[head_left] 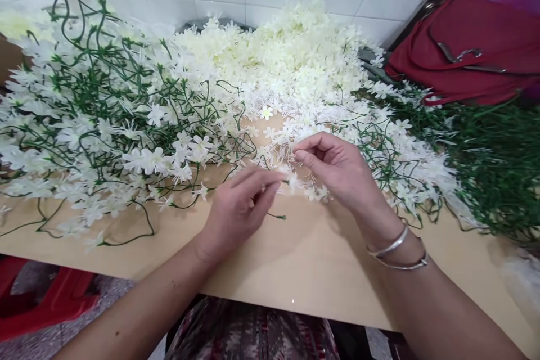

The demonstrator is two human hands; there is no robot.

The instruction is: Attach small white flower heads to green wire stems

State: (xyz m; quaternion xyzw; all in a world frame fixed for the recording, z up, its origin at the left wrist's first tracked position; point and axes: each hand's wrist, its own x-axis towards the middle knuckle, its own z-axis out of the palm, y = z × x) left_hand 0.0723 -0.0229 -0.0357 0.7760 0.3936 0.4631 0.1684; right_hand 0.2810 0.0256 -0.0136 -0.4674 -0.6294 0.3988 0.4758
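My left hand [240, 208] rests on the wooden board [270, 259], its thumb and fingers pinched on a thin green wire stem [276, 215] that pokes out below them. My right hand [337, 171], with two silver bangles at the wrist, pinches a small white plastic flower piece [291, 152] just above the left fingertips. The two hands almost touch. A few small white flowers [314, 192] lie under the right palm. Behind the hands rises a heap of loose white artificial flowers [291, 62].
Green wire stems with white flowers [105, 118] sprawl over the left of the board. Bare green stems [493, 163] pile up at the right. A dark red bag [464, 50] lies at the back right against the white tiled wall. A red stool [46, 298] stands below left.
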